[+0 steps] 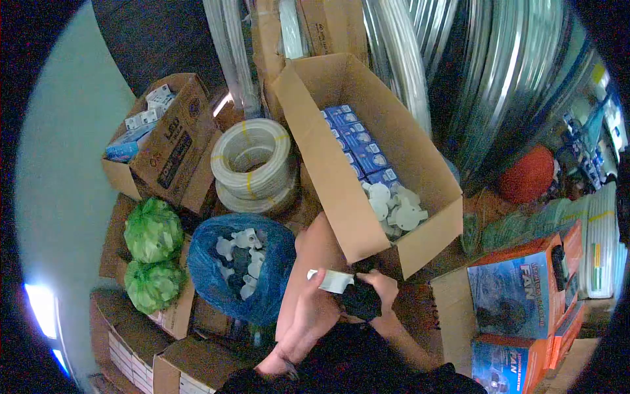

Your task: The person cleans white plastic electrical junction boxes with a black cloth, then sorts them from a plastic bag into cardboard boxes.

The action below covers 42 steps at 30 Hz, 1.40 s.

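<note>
My left hand is closed around a small white box, with the thumb along its near end. Close beside it, my right hand curls its fingers over a small black object whose kind I cannot make out. Both hands are low over my lap, just in front of a big open cardboard box. Inside that box are rows of blue printed boxes and loose white plastic round fittings. To the left of my hands, a blue plastic bag contains more white fittings.
Coiled white tubing stands beyond the blue bag. Two green bags and an open LED carton are at left. Fan boxes stand at right. Large clear hose coils fill the back.
</note>
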Tool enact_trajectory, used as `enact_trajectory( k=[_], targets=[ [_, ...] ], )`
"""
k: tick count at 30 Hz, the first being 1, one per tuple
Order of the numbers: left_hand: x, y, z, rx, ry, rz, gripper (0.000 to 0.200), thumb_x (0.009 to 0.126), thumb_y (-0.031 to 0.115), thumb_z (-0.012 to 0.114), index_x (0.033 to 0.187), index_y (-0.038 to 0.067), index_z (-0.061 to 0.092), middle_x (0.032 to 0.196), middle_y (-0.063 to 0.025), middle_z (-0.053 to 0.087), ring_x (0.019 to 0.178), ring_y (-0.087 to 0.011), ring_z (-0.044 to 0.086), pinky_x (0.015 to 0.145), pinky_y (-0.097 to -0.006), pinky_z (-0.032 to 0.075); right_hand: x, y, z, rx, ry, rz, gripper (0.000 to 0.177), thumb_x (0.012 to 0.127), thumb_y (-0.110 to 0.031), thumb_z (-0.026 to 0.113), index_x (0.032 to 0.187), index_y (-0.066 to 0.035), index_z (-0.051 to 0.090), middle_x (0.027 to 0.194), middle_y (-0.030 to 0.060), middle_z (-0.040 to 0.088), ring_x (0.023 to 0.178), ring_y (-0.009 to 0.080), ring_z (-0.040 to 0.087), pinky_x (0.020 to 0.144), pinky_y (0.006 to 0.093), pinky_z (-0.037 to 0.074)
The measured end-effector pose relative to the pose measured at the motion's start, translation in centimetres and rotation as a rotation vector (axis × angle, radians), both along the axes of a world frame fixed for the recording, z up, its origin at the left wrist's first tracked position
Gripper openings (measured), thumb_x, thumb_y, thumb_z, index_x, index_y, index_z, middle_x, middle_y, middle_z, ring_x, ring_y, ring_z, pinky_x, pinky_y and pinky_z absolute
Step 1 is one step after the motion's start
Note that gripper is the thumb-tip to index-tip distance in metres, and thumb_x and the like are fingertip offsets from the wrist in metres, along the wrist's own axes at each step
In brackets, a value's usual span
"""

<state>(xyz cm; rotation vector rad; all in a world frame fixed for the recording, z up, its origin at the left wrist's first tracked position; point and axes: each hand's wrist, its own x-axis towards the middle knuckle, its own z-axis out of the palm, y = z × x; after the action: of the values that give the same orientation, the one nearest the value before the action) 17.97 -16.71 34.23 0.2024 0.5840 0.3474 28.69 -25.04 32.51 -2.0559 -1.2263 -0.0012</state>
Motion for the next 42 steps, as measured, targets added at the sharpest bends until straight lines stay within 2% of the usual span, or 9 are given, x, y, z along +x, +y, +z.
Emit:
enact_trajectory(
  k=[8, 14, 16, 21, 31, 32, 35, 39, 42],
  targets=[
    [0.1, -0.3, 0.6, -0.139, -0.004, -0.027, 0.062, 0.078, 0.056, 0.043, 0.122, 0.012, 0.039, 0.117, -0.0074, 0.047, 0.106, -0.0253, 0.044, 0.091, -0.0405, 0.031, 0.9, 0.1, -2.5, -0.059, -0.1, 0.133, 0.029, 0.061, -0.032, 0.064, 0.079, -0.009, 0.065, 0.055, 0.0081, 0.051, 0.051, 0.0261, 0.054, 0.048, 0.0309, 0.04],
    [-0.3, 0.5, 0.1, -0.114, -0.129, 0.094, 0.065, 0.078, 0.058, 0.038, 0.122, 0.011, 0.038, 0.118, -0.008, 0.046, 0.107, -0.0258, 0.043, 0.091, -0.0405, 0.032, 0.9, 0.4, -1.2, 0.351, 0.41, 0.074, 0.041, 0.066, -0.022, 0.067, 0.102, -0.008, 0.051, 0.081, 0.0073, 0.059, 0.07, 0.0202, 0.059, 0.067, 0.0297, 0.047],
    [-0.9, 0.6, -2.2, -0.038, -0.122, 0.15, 0.066, 0.078, 0.057, 0.04, 0.124, 0.01, 0.036, 0.118, -0.0091, 0.046, 0.108, -0.0259, 0.042, 0.092, -0.0395, 0.031, 0.9, 0.7, -1.3, 0.231, 0.27, 0.086, 0.045, 0.066, -0.017, 0.067, 0.105, -0.007, 0.047, 0.086, 0.0072, 0.058, 0.077, 0.0182, 0.058, 0.071, 0.0288, 0.046],
    [-0.8, -1.0, -1.6, 0.503, 0.121, 0.341, 0.067, 0.073, 0.049, 0.051, 0.123, 0.006, 0.036, 0.117, -0.0114, 0.046, 0.108, -0.0258, 0.042, 0.093, -0.0373, 0.031, -1.6, 1.1, 0.7, 0.396, 0.75, 0.067, 0.039, 0.066, -0.014, 0.071, 0.097, -0.002, 0.05, 0.087, 0.011, 0.056, 0.092, 0.0168, 0.052, 0.081, 0.028, 0.042],
    [-1.5, -2.4, 0.7, 0.932, 0.348, 0.019, 0.084, 0.049, 0.011, 0.076, 0.12, 0.0, 0.032, 0.113, -0.0121, 0.047, 0.106, -0.0213, 0.044, 0.091, -0.0328, 0.034, -2.0, -1.1, -0.2, 0.293, 0.634, 0.036, 0.039, 0.061, -0.028, 0.069, 0.086, -0.003, 0.053, 0.079, 0.0101, 0.057, 0.077, 0.0209, 0.056, 0.071, 0.0298, 0.044],
    [-1.8, -1.5, 1.0, 0.989, 0.325, -0.236, 0.092, 0.05, 0.012, 0.08, 0.122, -0.003, 0.025, 0.117, -0.013, 0.039, 0.111, -0.019, 0.039, 0.096, -0.0348, 0.031, -2.0, -1.4, -0.3, 0.275, 0.622, 0.045, 0.039, 0.06, -0.028, 0.069, 0.085, -0.003, 0.054, 0.079, 0.0102, 0.057, 0.077, 0.0215, 0.056, 0.07, 0.0301, 0.044],
    [-1.5, -2.0, 0.0, 1.14, 0.188, -0.056, 0.091, 0.05, 0.016, 0.08, 0.121, -0.001, 0.025, 0.118, -0.0131, 0.037, 0.111, -0.0212, 0.04, 0.095, -0.0366, 0.032, -1.6, -1.7, -0.7, 0.218, 0.578, 0.068, 0.039, 0.059, -0.03, 0.068, 0.083, -0.003, 0.055, 0.078, 0.0107, 0.057, 0.076, 0.0232, 0.055, 0.068, 0.0308, 0.044],
    [-0.5, -0.4, 0.7, 1.943, 0.331, 0.146, 0.091, 0.044, 0.025, 0.076, 0.119, 0.002, 0.03, 0.116, -0.0138, 0.037, 0.106, -0.024, 0.041, 0.089, -0.0349, 0.035, -0.4, -1.6, -1.5, 0.091, 0.418, 0.187, 0.038, 0.058, -0.033, 0.066, 0.079, -0.002, 0.056, 0.077, 0.0114, 0.057, 0.074, 0.0255, 0.055, 0.066, 0.0319, 0.044],
    [-0.5, -0.1, -1.6, 1.862, 0.159, 0.12, 0.096, 0.043, 0.032, 0.075, 0.12, 0.001, 0.028, 0.116, -0.0157, 0.037, 0.106, -0.029, 0.041, 0.089, -0.0379, 0.035, 1.1, -1.2, -2.2, 0.003, 0.289, 0.324, 0.039, 0.057, -0.035, 0.065, 0.076, -0.002, 0.057, 0.077, 0.0119, 0.057, 0.072, 0.0273, 0.055, 0.064, 0.0327, 0.044]
  ],
)
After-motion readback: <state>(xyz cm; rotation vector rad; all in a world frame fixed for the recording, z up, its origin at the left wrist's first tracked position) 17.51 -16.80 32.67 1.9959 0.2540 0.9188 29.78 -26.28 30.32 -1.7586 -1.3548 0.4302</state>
